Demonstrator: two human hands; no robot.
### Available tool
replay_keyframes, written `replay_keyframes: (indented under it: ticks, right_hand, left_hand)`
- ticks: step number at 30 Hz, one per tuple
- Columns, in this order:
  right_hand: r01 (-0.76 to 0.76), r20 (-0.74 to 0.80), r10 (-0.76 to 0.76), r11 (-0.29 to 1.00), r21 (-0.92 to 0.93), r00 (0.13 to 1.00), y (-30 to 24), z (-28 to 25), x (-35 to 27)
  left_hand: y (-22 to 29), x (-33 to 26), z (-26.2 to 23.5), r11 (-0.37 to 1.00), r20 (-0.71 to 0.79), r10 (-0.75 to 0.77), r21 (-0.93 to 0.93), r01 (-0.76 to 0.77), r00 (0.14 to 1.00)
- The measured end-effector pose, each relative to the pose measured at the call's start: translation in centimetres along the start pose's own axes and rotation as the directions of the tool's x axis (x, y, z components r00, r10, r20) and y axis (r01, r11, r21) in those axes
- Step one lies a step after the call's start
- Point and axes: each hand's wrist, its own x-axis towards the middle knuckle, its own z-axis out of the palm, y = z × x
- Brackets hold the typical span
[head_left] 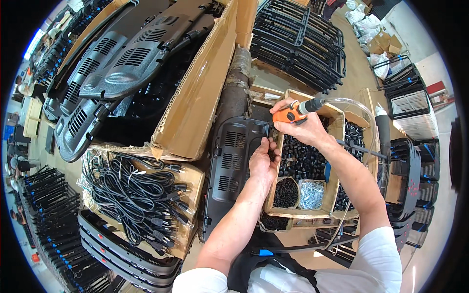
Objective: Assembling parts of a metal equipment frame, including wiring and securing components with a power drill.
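My right hand (310,133) is wrapped around an orange and black powered screwdriver (288,115) with a clear hose at its back end. The tool is over the far right end of a black vented plastic cover (229,162), which lies lengthwise on a worn padded support. Just below the tool, my left hand (265,160) rests at the cover's right edge, fingers curled in. Whatever those fingers hold is hidden. Whether the screwdriver's tip touches the cover cannot be made out.
Right of the cover, a wooden bin holds black plastic parts (300,165), silver screws (311,194) and dark screws (286,192). To the left, a cardboard box (200,83) of vented covers stands above coiled black power cords (129,188). Black metal frames (298,39) are stacked beyond.
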Motion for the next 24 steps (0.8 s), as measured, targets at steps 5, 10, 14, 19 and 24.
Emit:
replay_keyframes:
  ticks: [5, 10, 14, 19, 24]
  right_hand:
    - [-0.047, -0.051, 0.048, 0.999, 0.020, 0.998, 0.1, 0.3, 0.5]
    - [-0.010, -0.049, 0.008, 0.999, -0.040, 0.999, 0.7, 0.3, 0.6]
    - [0.005, -0.120, 0.000, 0.999, 0.038, 0.993, -0.4, 0.7, 0.1]
    - [0.022, -0.023, -0.016, 0.956, 0.293, 1.000, -2.6, 0.4, -1.6]
    - [0.068, -0.016, -0.066, 0.969, 0.239, 0.998, -2.9, 0.4, -1.2]
  left_hand:
    - [0.2, 0.3, 0.2, 1.000, -0.006, 0.025, 0.008, -0.025, 1.000]
    - [0.0, -0.1, 0.8, 0.999, -0.001, 0.038, 0.030, -0.038, 0.999]
    - [0.5, 0.0, 0.9, 0.999, -0.014, 0.043, 0.011, -0.043, 0.999]
    - [2.2, 0.7, 1.8, 0.968, 0.005, 0.027, -0.251, -0.025, 1.000]
    - [3.3, 0.8, 2.6, 0.925, 0.051, 0.065, -0.377, -0.041, 0.997]
